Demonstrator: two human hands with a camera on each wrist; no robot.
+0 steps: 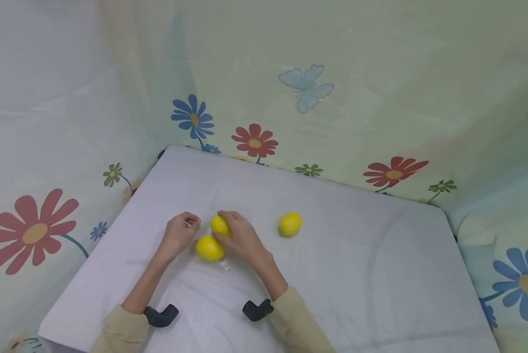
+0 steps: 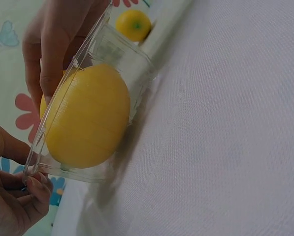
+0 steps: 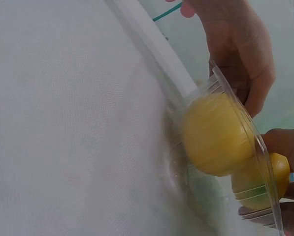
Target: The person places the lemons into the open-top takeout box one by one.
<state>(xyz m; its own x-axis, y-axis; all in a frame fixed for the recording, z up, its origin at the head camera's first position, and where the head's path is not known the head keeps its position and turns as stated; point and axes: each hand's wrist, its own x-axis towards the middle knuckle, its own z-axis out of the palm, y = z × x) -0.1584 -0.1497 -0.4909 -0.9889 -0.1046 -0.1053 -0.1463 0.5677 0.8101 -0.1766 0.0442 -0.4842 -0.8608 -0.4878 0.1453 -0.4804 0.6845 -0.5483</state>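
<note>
A clear plastic container (image 2: 119, 49) stands on the table, seen best in the wrist views and barely visible from the head. One lemon (image 1: 210, 248) lies inside it at the near side. My left hand (image 1: 179, 235) pinches the container's rim between thumb and fingers at the left. A second lemon (image 1: 219, 225) is gripped by my right hand (image 1: 242, 238), thumb on the near side and fingers over the far side. In the right wrist view this lemon (image 3: 279, 172) is at the container's rim, beside the first, partly hidden by fingers.
A third lemon (image 1: 289, 224) lies on the white-covered table (image 1: 356, 274), right of my right hand. Flower-printed curtains (image 1: 378, 98) rise behind the table and at both sides. Dark wrist-worn devices (image 1: 257, 310) sit at both cuffs.
</note>
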